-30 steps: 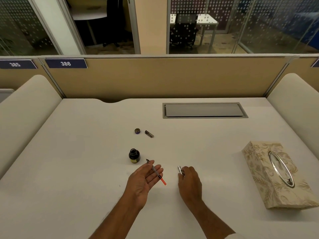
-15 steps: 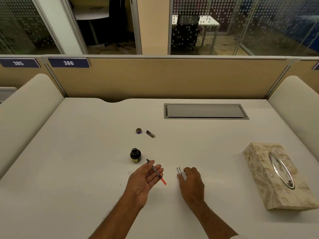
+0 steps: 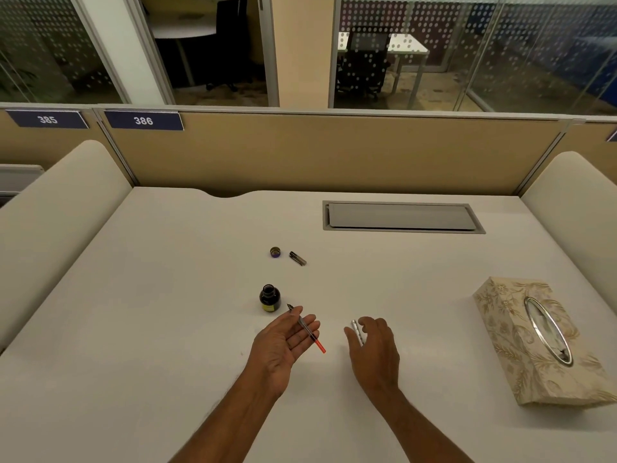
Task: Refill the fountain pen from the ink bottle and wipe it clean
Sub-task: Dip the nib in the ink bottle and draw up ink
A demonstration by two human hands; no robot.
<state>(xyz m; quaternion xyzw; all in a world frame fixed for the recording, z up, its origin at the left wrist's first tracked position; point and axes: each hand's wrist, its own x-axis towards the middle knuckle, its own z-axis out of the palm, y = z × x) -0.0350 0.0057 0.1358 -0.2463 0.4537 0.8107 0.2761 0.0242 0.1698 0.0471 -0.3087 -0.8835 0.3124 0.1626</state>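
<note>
Head view: left hand (image 3: 286,342) flat, cradling slim pen (image 3: 307,329) (orange-tipped); right hand (image 3: 375,345) spread.

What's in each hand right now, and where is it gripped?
Left hand: the pen's inner section lies across its open fingers, not pinched. Right hand: fingers around the silver barrel on the desk; firm grip cannot be told.

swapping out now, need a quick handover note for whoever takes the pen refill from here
Left hand: palm up, open, the pen's inner section lying across its fingers, nib toward the ink bottle.
Right hand: over the silver barrel on the desk; grip unclear.
Bottle uncapped; its cap and the pen cap lie farther back. Tissue box at right.
Done: pen dismantled, bottle opened. Whether it is filled cannot be told.
Left: reassemble, wipe, cap.
</note>
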